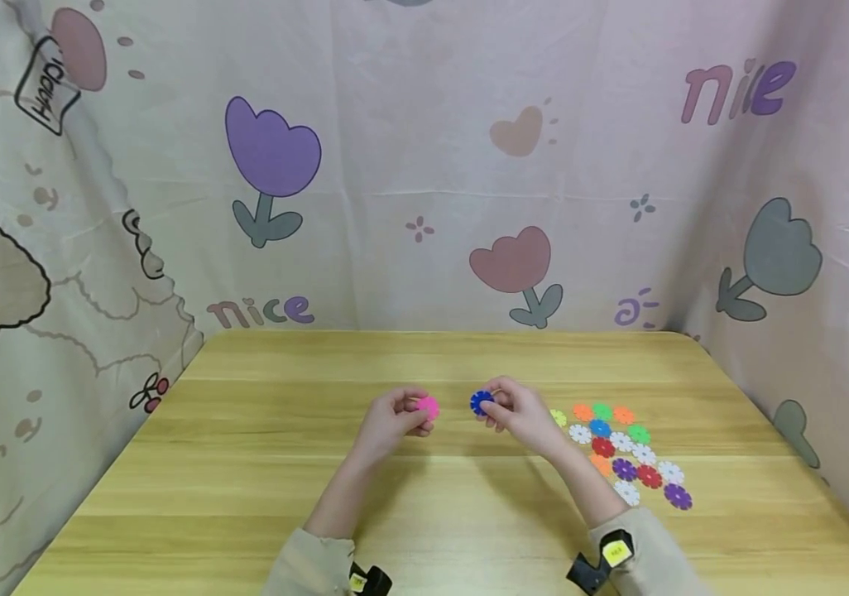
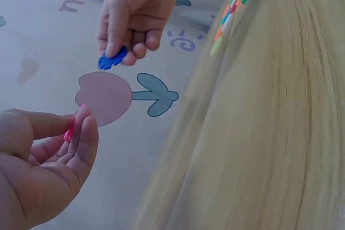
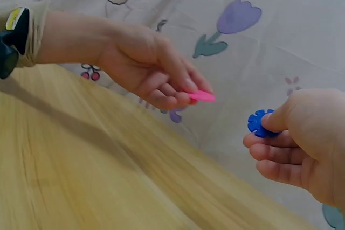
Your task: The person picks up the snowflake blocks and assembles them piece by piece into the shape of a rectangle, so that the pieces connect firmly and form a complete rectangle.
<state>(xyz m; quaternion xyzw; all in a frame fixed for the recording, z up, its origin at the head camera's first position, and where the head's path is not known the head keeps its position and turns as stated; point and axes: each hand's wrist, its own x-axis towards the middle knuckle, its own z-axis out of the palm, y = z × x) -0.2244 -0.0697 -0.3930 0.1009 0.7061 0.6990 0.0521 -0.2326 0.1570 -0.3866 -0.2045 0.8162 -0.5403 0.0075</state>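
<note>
Hanging at twelve o'clock, a printed cloth [image 1: 395, 149] backs the table [image 1: 231, 480]. Above it, the left hand [image 1: 391, 420] pinches a pink disc [image 1: 431, 406], fingers nearly closed; the right hand [image 1: 521, 414] likewise pinches a blue disc [image 1: 477, 401], apart, at pink's three o'clock. Loose discs [image 1: 625, 469] lie at blue's four o'clock.

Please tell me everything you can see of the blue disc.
The blue disc is a small, flat, round piece with notches around its rim, deep blue and plastic-looking. The right hand pinches it, with the thumb lying across one face and covering part of it. It is held up off the wooden table, one face turned toward the head camera. It is apart from the pink disc in the left hand.
</note>
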